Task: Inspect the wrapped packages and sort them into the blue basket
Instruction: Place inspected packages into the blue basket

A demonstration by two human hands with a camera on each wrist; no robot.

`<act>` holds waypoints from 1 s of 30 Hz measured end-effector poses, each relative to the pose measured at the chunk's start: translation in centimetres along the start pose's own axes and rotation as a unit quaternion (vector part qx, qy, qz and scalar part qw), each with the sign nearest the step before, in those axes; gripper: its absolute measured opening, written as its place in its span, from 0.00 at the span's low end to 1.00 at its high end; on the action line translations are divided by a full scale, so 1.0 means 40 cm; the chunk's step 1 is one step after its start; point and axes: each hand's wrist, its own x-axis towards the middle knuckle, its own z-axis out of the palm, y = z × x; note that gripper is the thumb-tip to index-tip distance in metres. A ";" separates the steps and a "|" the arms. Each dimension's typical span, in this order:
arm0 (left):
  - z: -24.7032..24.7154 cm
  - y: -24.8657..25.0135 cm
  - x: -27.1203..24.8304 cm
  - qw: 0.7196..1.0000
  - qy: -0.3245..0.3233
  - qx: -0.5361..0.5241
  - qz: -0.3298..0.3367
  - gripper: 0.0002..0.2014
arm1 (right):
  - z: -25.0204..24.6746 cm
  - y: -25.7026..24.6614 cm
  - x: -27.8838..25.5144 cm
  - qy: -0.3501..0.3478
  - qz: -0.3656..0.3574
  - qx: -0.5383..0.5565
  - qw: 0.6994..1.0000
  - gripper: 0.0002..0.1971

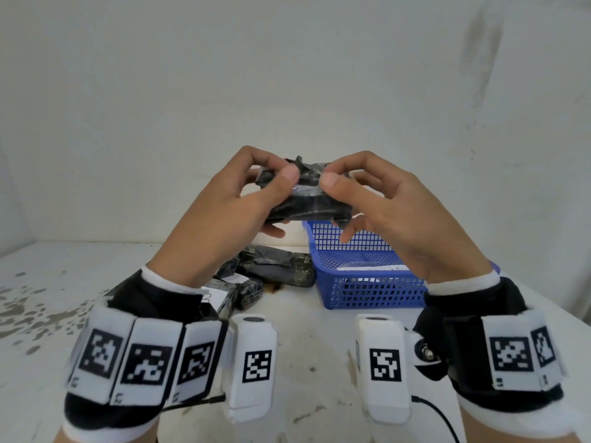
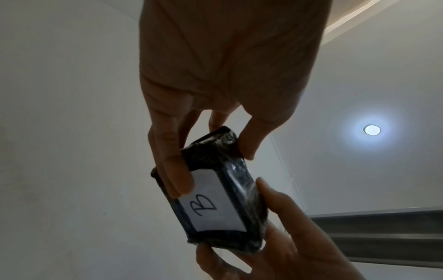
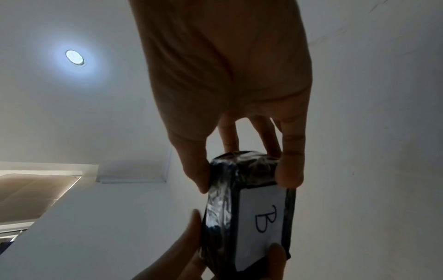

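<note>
Both hands hold one black plastic-wrapped package up in the air above the table. My left hand grips its left end between thumb and fingers, and my right hand grips its right end the same way. The underside carries a white label with a handwritten "B", also seen on the package in the right wrist view. The blue basket stands on the table below and to the right of the hands, with a white label lying in it.
Several more black wrapped packages lie in a pile on the white table, just left of the basket. A white wall stands close behind. Stains mark the table's left side. A cable runs by my right wrist.
</note>
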 end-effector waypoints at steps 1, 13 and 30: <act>0.001 0.000 0.001 1.000 0.009 -0.013 -0.011 0.15 | -0.001 0.002 0.000 -0.002 0.001 0.007 1.000 0.13; -0.007 -0.006 0.006 0.999 0.034 -0.015 -0.031 0.17 | -0.012 0.001 0.005 -0.016 0.007 0.082 0.996 0.32; -0.001 -0.004 0.006 0.999 0.031 -0.036 -0.017 0.12 | -0.003 -0.005 -0.003 -0.008 0.012 0.046 0.999 0.25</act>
